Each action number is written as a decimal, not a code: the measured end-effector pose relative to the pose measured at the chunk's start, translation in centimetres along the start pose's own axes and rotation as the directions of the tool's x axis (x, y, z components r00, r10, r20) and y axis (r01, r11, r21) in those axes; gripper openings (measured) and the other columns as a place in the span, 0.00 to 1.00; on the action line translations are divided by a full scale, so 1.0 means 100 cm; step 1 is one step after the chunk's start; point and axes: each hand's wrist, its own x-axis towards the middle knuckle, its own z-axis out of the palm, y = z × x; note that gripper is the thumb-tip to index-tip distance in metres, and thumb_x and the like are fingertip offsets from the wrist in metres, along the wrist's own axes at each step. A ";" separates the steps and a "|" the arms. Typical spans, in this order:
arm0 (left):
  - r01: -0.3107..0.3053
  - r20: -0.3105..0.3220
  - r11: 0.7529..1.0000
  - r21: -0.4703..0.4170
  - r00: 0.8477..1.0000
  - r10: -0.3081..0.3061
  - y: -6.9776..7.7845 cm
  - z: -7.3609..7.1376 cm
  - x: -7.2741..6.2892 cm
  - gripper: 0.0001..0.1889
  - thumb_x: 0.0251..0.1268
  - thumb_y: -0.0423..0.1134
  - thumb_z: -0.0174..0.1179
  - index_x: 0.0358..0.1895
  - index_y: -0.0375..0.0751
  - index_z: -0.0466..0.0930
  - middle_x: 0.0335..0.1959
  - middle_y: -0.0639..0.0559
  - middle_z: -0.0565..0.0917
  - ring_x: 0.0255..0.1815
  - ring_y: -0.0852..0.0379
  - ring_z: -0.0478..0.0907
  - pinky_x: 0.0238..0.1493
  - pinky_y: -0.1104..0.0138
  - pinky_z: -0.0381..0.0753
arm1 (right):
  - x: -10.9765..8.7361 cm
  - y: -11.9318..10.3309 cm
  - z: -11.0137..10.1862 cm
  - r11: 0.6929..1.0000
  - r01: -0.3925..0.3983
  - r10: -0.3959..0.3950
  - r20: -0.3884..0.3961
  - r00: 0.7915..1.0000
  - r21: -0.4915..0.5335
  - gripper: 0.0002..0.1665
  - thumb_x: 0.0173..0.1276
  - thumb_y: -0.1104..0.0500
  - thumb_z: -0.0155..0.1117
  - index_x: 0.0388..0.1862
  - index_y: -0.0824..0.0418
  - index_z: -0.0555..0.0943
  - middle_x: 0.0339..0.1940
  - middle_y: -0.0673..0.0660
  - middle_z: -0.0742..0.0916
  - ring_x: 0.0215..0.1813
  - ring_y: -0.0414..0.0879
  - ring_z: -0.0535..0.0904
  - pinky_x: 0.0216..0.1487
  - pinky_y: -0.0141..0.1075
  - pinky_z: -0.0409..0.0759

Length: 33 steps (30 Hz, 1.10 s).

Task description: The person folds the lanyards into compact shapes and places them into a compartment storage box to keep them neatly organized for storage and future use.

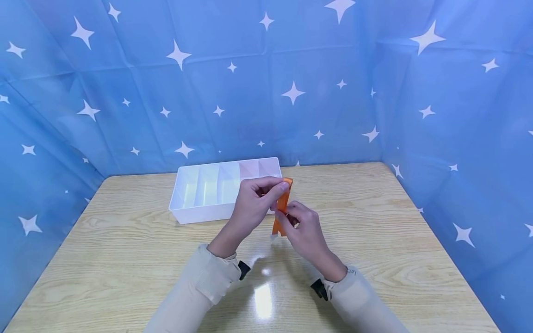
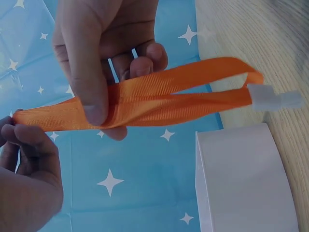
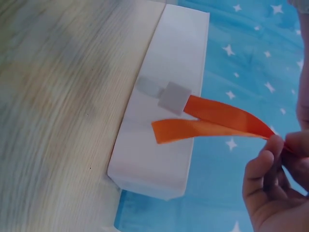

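Both hands hold an orange ribbon strap upright over the table, in front of the white box. My left hand pinches its upper end between thumb and fingers. Lower down, my right hand pinches the strap around its middle. The left wrist view shows the strap folded in layers, its ribbed weave flat under the right thumb, with a loop at the lower part. A white plastic piece with a translucent tab hangs at the bottom. In the right wrist view a loose strap end hangs beside that piece.
A white box with several compartments stands at the back of the wood-grain table, left of and behind the hands. Blue cloth with white stars hangs behind and along the sides.
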 end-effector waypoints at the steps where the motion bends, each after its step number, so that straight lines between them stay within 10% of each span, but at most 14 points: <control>1: 0.001 -0.008 1.000 0.001 1.000 -0.001 0.000 0.000 0.000 0.09 0.68 0.32 0.62 0.44 0.30 0.87 0.26 0.41 0.83 0.19 0.56 0.67 0.21 0.71 0.67 | 0.000 0.000 0.000 1.000 -0.011 0.011 0.006 1.000 0.001 0.06 0.67 0.70 0.66 0.30 0.64 0.86 0.25 0.49 0.80 0.21 0.38 0.70 0.21 0.30 0.71; 13: 0.021 -0.134 1.000 -0.016 0.991 -0.022 -0.001 -0.009 0.003 0.10 0.67 0.36 0.66 0.45 0.34 0.88 0.34 0.42 0.88 0.21 0.55 0.70 0.22 0.71 0.69 | -0.003 -0.007 -0.005 0.988 -0.139 0.133 0.087 0.987 0.064 0.05 0.69 0.67 0.65 0.33 0.61 0.86 0.24 0.50 0.80 0.23 0.40 0.71 0.23 0.31 0.72; 25: 0.065 -0.306 0.997 0.033 0.951 -0.052 -0.012 -0.017 0.006 0.10 0.65 0.35 0.67 0.43 0.31 0.89 0.29 0.44 0.87 0.23 0.55 0.77 0.24 0.73 0.76 | -0.006 -0.018 -0.009 0.970 -0.201 0.172 0.202 0.964 0.133 0.05 0.69 0.63 0.66 0.36 0.61 0.88 0.28 0.51 0.83 0.27 0.42 0.75 0.27 0.30 0.75; 33: 0.151 -0.313 0.986 0.071 0.942 -0.122 -0.020 -0.019 0.005 0.12 0.67 0.41 0.66 0.44 0.34 0.89 0.33 0.43 0.86 0.31 0.48 0.81 0.31 0.71 0.81 | -0.006 -0.023 -0.012 0.959 -0.220 0.177 0.231 0.957 0.177 0.05 0.70 0.63 0.65 0.37 0.61 0.87 0.28 0.52 0.82 0.26 0.43 0.76 0.27 0.32 0.77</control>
